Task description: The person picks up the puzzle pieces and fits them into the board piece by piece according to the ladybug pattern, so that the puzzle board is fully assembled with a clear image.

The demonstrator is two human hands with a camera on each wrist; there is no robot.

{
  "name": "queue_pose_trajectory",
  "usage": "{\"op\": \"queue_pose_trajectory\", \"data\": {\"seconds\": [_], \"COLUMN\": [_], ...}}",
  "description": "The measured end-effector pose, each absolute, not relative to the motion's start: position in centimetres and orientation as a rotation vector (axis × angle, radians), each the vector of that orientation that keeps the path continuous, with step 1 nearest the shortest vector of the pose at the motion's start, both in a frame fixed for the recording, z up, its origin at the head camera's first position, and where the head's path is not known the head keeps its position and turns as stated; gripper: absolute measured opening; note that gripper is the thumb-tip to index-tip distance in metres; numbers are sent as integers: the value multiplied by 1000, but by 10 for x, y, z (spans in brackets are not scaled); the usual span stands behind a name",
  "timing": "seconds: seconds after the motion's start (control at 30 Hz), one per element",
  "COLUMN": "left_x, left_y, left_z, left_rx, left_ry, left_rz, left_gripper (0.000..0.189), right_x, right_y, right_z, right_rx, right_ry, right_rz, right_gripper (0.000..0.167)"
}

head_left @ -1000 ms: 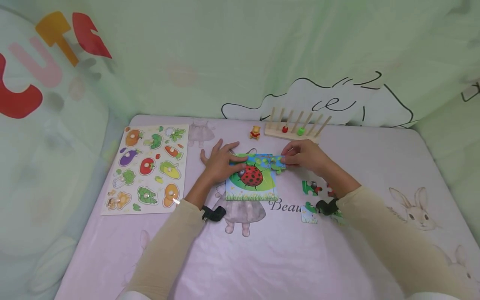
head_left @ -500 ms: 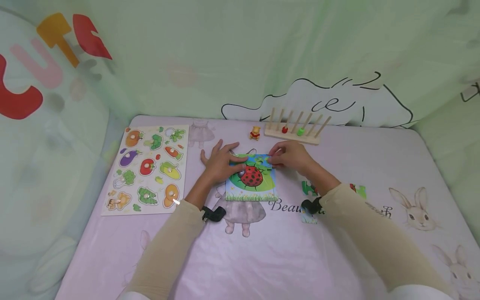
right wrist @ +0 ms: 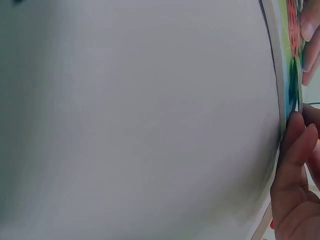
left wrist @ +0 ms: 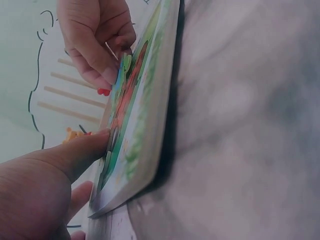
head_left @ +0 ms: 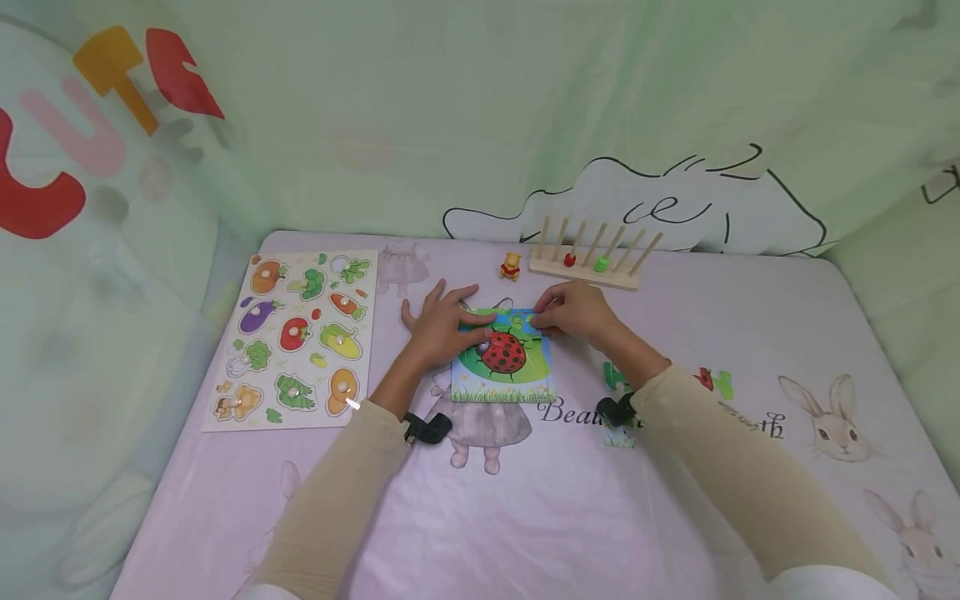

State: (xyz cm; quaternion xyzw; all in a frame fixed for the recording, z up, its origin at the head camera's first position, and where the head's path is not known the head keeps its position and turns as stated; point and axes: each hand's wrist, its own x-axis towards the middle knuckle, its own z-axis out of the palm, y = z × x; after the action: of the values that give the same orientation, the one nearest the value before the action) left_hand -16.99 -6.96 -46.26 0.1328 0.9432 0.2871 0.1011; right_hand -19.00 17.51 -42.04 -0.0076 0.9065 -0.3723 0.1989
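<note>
A ladybug jigsaw puzzle board (head_left: 502,392) lies at the middle of the table. My left hand (head_left: 441,332) rests at its left side, fingers spread, with thumb and a finger touching the picture's upper left. At the board's upper right corner, my right hand (head_left: 581,315) pinches a blue and green puzzle piece (left wrist: 123,67) between thumb and fingers. In the left wrist view that piece sits tilted, slightly raised from the board surface. The right wrist view catches the right hand (right wrist: 295,185) at the board's edge, the piece mostly hidden by fingers.
Loose puzzle pieces lie right of the board, among them a red and green one (head_left: 716,382) and a grassy one (head_left: 619,437), partly under the right arm. A vegetable peg board (head_left: 360,333) is at left. Behind stand a small bear figure (head_left: 510,267) and a wooden peg rack (head_left: 585,271).
My right hand has moved left with the puzzle piece, from beside the board onto its upper right corner. The left hand has stayed in place.
</note>
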Motion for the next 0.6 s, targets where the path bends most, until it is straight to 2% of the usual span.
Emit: {"op": "queue_pose_trajectory", "data": {"seconds": [0.33, 0.6], "left_x": [-168, -169], "left_y": [-69, -56], "left_z": [-459, -450], "left_rx": [358, 307], "left_ry": [2767, 2746], "left_rz": [900, 816], "left_gripper": [34, 38], "right_x": [-187, -187], "right_y": [185, 186], "right_z": [-419, -421], "right_rx": [-182, -229], "right_ry": [2623, 2621], "right_rz": [-839, -778], "right_gripper": [33, 34]}}
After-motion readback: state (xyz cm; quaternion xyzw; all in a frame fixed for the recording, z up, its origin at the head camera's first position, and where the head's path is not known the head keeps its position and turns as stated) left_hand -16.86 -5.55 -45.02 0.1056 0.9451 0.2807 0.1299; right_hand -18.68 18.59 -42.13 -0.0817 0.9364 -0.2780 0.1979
